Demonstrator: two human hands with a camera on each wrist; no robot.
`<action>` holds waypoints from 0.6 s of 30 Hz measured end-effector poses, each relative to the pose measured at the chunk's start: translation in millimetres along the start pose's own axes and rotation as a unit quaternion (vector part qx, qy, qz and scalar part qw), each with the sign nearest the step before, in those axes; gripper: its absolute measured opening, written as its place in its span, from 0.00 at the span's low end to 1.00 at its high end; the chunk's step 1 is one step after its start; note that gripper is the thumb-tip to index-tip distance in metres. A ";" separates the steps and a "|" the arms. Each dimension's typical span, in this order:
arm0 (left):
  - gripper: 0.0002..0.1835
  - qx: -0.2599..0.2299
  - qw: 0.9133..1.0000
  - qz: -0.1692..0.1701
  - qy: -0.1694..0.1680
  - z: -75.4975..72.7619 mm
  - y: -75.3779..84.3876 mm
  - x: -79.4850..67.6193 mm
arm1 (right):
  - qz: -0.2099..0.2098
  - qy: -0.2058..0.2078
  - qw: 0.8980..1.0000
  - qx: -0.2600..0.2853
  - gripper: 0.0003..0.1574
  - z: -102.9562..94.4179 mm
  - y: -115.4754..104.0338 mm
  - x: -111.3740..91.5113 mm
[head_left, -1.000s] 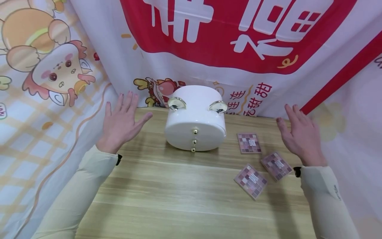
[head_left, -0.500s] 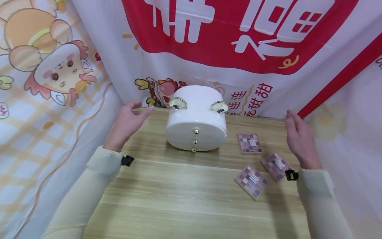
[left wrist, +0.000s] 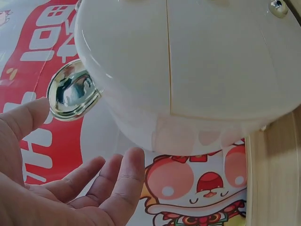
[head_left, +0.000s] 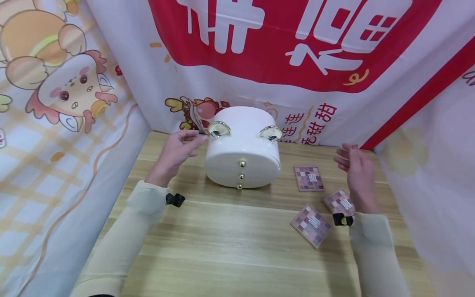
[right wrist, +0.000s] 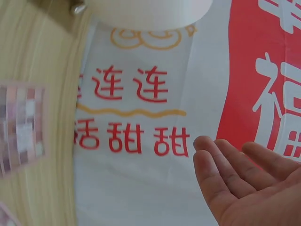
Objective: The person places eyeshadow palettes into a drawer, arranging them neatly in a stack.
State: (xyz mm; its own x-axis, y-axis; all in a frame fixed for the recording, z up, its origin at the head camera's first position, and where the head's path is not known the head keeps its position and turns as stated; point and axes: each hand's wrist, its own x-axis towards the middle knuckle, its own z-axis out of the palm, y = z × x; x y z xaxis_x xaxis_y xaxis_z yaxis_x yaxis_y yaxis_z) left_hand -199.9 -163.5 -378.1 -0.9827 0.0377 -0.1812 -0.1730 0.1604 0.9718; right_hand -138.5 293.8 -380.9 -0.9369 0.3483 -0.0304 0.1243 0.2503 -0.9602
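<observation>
A glossy white oval box (head_left: 243,169) with gold-rimmed, ear-like pieces and small gold knobs stands on the wooden table (head_left: 222,243). Beside its left end is my left hand (head_left: 176,154), fingers loosely bent and holding nothing. In the left wrist view the thumb comes close to one gold ear piece (left wrist: 73,92); whether it touches cannot be told. My right hand (head_left: 360,175) hovers, relaxed and holding nothing, right of the box. Near it lie three eyeshadow palettes: one at the back (head_left: 309,178), one in front (head_left: 311,226), and one (head_left: 338,202) partly covered by the right wrist.
Behind the table hangs a white cloth with a big red print (head_left: 274,53). A cartoon-patterned cloth (head_left: 70,136) borders the left side, and pale cloth (head_left: 434,185) the right. Dark wrist straps (head_left: 175,200) sit at both cuffs.
Both hands have come inward from being spread wide, the left now beside the box and the right over the palettes' side. Their fingers went from stretched to loosely bent. Box and palettes stayed put.
</observation>
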 end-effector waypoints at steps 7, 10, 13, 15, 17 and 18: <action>0.36 -0.010 1.000 0.003 -0.014 15.8 -3.5 8.0 | 0.021 -0.017 0.983 0.183 0.36 21.9 15.4 -9.1; 0.37 -0.006 1.000 0.001 -0.017 19.5 -3.6 7.9 | 0.028 -0.037 0.966 0.256 0.32 30.9 22.0 -14.6; 0.38 -0.002 1.000 0.000 -0.018 22.1 -2.4 7.7 | 0.027 -0.052 0.958 0.282 0.31 38.4 26.6 -19.3; 0.39 0.003 1.000 0.001 -0.020 23.4 -1.8 8.2 | 0.023 -0.058 0.954 0.293 0.31 43.3 28.5 -22.0; 0.40 0.011 1.000 0.001 -0.022 24.1 -1.6 9.0 | 0.018 -0.063 0.952 0.300 0.32 48.1 29.8 -24.4; 0.41 0.016 1.000 0.000 -0.023 24.3 -1.7 9.6 | 0.018 -0.066 0.950 0.305 0.32 50.5 30.0 -25.7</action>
State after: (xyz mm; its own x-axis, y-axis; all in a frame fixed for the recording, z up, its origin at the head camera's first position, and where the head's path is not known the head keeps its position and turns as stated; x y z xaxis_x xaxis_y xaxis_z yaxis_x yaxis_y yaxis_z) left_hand -207.4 -139.4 -385.2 -0.9786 0.0826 -0.1884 -0.1699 0.1916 0.9666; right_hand -127.2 246.7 -423.0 -0.9736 0.2201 -0.0613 -0.0183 -0.3426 -0.9393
